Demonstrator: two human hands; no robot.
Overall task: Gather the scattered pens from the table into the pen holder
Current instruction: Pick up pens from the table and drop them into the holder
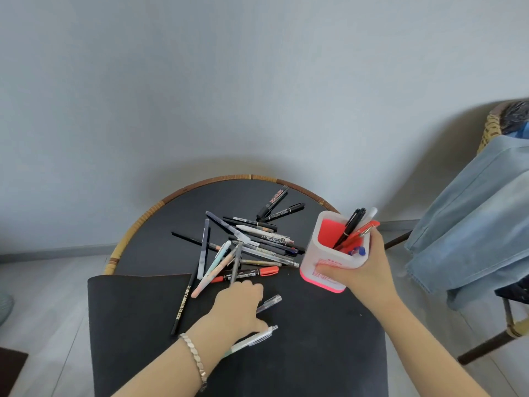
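Note:
A white pen holder point(320, 239) with a red inside and red base is tilted toward the pile, and my right hand point(365, 270) grips its side. It holds several pens point(356, 224), black, red, white and blue. A pile of scattered pens point(257, 242) lies in the middle of the table. My left hand point(237, 305) is at the pile's near edge, its fingers closed on the lower end of a grey pen point(236, 262). A clear pen point(270, 300) sticks out beside that hand, and a white pen point(253, 338) lies under the wrist. A long black pencil point(184, 296) lies to the left.
The round table has a rattan rim point(134, 227) and stands against a pale wall. A black mat point(300, 353) covers its near half. A chair with blue denim cloth point(472, 224) draped over it stands at the right.

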